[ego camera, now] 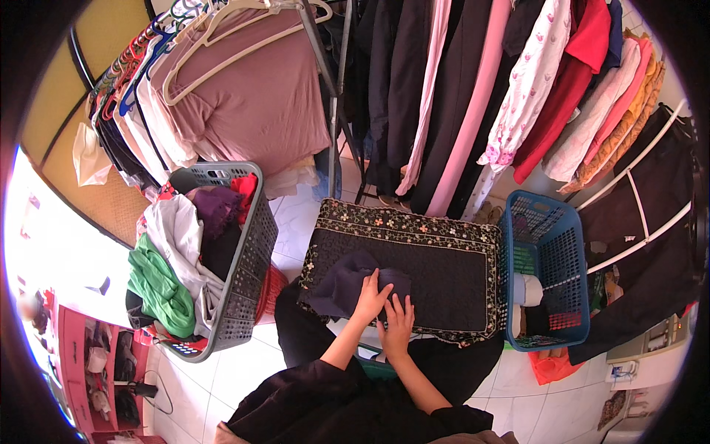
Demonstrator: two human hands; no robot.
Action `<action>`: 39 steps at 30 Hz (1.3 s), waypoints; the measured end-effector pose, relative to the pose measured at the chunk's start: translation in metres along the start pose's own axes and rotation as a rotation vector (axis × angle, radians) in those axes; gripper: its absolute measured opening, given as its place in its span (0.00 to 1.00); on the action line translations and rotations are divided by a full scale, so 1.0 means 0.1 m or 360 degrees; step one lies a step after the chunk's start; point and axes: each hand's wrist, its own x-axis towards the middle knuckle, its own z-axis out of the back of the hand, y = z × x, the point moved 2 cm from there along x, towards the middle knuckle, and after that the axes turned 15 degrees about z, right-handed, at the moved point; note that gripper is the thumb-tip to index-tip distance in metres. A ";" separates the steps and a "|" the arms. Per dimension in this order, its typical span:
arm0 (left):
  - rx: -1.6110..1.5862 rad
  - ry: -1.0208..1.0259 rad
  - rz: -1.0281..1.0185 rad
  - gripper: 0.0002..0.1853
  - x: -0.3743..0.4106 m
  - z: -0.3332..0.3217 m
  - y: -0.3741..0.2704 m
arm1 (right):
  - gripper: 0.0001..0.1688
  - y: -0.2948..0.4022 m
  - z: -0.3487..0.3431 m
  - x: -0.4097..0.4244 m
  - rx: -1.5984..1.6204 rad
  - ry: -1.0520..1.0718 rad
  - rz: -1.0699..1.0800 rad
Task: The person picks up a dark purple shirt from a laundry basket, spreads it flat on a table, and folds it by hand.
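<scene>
A dark navy cloth (344,280) lies partly rumpled on a low surface spread with a black quilted cover (449,277), which has a floral embroidered border. My left hand (370,299) rests on top of the navy cloth, thumb and index finger apart. Close beside it, my right hand (397,322) lies palm down with spread fingers on the cloth's near right part. The fabric under both palms is hidden.
At left stands a grey plastic laundry basket (244,288) heaped with clothes. A blue plastic basket (546,333) holding several rolled items adjoins the cover's right side. Behind, garments hang on a metal rack (333,139). A pink shelf unit (75,355) is at lower left.
</scene>
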 end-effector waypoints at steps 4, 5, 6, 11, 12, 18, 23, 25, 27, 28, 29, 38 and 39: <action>-0.0081 0.0074 -0.0014 0.34 0.02 0.09 0.03 | 0.43 0.06 0.04 0.04 -0.0009 0.0104 -0.0027; -0.0101 0.0086 -0.0018 0.34 0.02 0.09 0.05 | 0.43 0.07 0.04 0.04 0.0015 0.0123 -0.0051; -0.0119 0.0095 -0.0030 0.33 0.02 0.09 0.08 | 0.42 0.07 0.04 0.05 0.0021 0.0109 -0.0025; 0.0007 0.0013 -0.0021 0.31 0.04 0.10 0.06 | 0.42 0.02 0.05 0.05 -0.0012 0.0064 0.0086; 0.0033 -0.0024 -0.0032 0.31 0.04 0.10 0.06 | 0.42 0.03 0.05 0.05 -0.0010 0.0077 0.0087; 0.0090 -0.0155 -0.0063 0.29 0.00 0.12 0.08 | 0.42 0.07 0.03 0.07 -0.0022 0.0153 0.0094; 0.0074 -0.0148 -0.0042 0.27 0.02 0.22 0.14 | 0.41 0.15 0.01 0.11 -0.0064 0.0245 0.0141; 0.0114 -0.0167 -0.0097 0.27 0.04 0.22 0.15 | 0.39 0.14 0.00 0.10 0.0059 0.0156 0.0050; 0.0145 -0.0188 -0.0116 0.27 0.03 0.23 0.14 | 0.38 0.11 -0.02 0.08 0.0130 0.0093 0.0048; 0.0156 -0.0199 -0.0109 0.26 0.01 0.24 0.13 | 0.37 0.08 -0.02 0.07 0.0138 0.0075 0.0090; 0.0167 -0.0209 -0.0102 0.26 0.00 0.25 0.11 | 0.37 0.07 -0.03 0.06 0.0146 0.0056 0.0132; 0.0741 -0.0291 -0.0564 0.31 -0.23 0.01 -0.28 | 0.26 -0.02 0.01 -0.02 0.0194 0.0159 -0.0009; 0.0879 -0.0296 -0.0613 0.32 -0.25 -0.04 -0.24 | 0.26 -0.02 0.02 -0.04 0.0221 0.0154 -0.0024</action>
